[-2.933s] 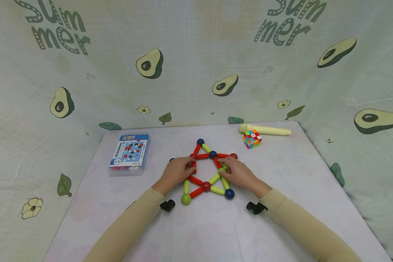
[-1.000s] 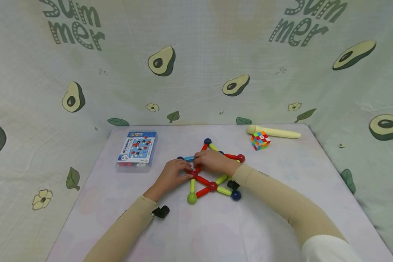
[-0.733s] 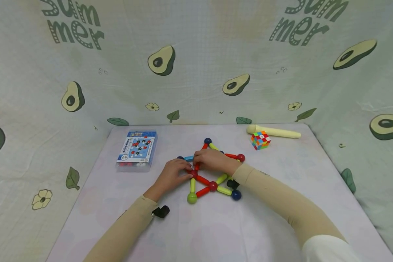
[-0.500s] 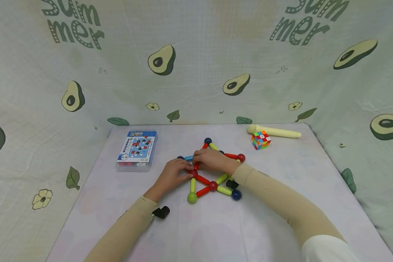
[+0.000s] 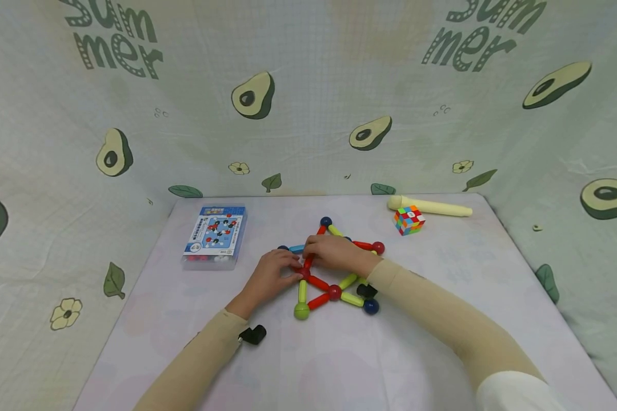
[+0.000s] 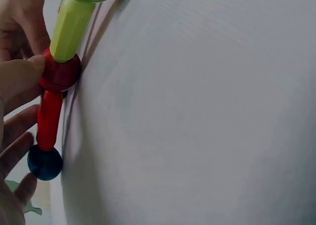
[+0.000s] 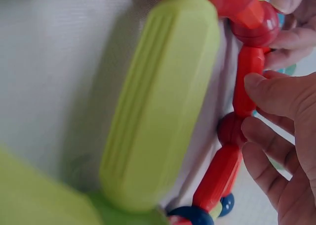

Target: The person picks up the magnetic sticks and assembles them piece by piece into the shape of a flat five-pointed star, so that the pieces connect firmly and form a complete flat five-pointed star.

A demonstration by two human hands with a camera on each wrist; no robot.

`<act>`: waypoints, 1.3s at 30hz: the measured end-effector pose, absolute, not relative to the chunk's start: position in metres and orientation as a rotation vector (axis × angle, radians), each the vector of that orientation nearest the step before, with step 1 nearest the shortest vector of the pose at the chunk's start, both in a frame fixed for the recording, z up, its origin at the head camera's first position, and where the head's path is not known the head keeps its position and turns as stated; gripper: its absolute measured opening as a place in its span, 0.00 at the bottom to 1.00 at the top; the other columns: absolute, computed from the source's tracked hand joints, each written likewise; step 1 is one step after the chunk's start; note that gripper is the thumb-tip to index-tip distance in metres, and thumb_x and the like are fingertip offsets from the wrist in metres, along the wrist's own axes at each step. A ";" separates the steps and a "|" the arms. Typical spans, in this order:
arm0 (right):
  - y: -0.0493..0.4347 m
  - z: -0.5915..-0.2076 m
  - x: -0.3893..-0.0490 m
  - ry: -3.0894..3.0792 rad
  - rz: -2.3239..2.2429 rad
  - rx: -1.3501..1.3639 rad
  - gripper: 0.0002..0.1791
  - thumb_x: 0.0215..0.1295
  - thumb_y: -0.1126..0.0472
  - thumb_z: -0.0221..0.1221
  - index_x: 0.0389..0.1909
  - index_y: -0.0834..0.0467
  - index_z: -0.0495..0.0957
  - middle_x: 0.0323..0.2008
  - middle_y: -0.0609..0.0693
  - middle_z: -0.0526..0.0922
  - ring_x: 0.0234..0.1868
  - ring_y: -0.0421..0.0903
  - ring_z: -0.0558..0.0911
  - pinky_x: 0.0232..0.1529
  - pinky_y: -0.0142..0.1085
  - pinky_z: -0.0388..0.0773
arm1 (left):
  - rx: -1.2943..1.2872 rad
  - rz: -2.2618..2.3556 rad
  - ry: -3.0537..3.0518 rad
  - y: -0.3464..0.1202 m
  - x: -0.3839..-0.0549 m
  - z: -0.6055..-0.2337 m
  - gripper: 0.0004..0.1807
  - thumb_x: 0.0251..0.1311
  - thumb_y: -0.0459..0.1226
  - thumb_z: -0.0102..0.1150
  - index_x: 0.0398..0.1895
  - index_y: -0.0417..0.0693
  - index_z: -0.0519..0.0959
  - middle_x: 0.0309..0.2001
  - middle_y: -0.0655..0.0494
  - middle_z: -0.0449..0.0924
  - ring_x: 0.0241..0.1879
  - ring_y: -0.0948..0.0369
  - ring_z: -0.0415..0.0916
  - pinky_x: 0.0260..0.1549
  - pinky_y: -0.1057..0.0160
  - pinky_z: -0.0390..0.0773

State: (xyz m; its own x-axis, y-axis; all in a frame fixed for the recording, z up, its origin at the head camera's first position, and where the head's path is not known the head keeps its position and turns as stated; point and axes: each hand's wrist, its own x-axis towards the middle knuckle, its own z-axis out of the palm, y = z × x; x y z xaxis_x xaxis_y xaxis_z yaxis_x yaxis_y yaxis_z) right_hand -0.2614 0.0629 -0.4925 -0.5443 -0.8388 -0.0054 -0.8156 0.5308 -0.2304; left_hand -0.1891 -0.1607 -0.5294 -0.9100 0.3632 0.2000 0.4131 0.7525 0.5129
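A flat frame of coloured rods and balls, a magnetic ball-and-rod set, lies on the table in the head view. My left hand pinches a red ball at the frame's left side, its thumb pressing on it. Beside it, my right hand pinches the red rod joined to that ball, thumb on the near face. Its other fingertips touch the red ball at the rod's other end. A green ball and a dark blue ball form near corners. The right hand hides part of the frame.
A clear case with a molecule-picture label lies at the back left. At the back right are a puzzle cube and a pale yellow baton-like stick. Patterned cloth hangs behind and at both sides.
Since the earliest frame my right hand has moved from the frame's right side across to the red rod beside my left hand. Over the last second both hands stay almost still.
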 end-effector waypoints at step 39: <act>0.178 -0.518 -0.189 2.739 -0.924 -0.518 0.29 0.69 0.51 0.65 0.66 0.56 0.73 0.38 0.44 0.79 0.35 0.43 0.75 0.37 0.36 0.77 | -0.142 -0.895 -2.933 -0.151 -0.185 -0.534 0.33 0.65 0.49 0.64 0.71 0.48 0.72 0.73 0.48 0.61 0.69 0.48 0.63 0.63 0.46 0.72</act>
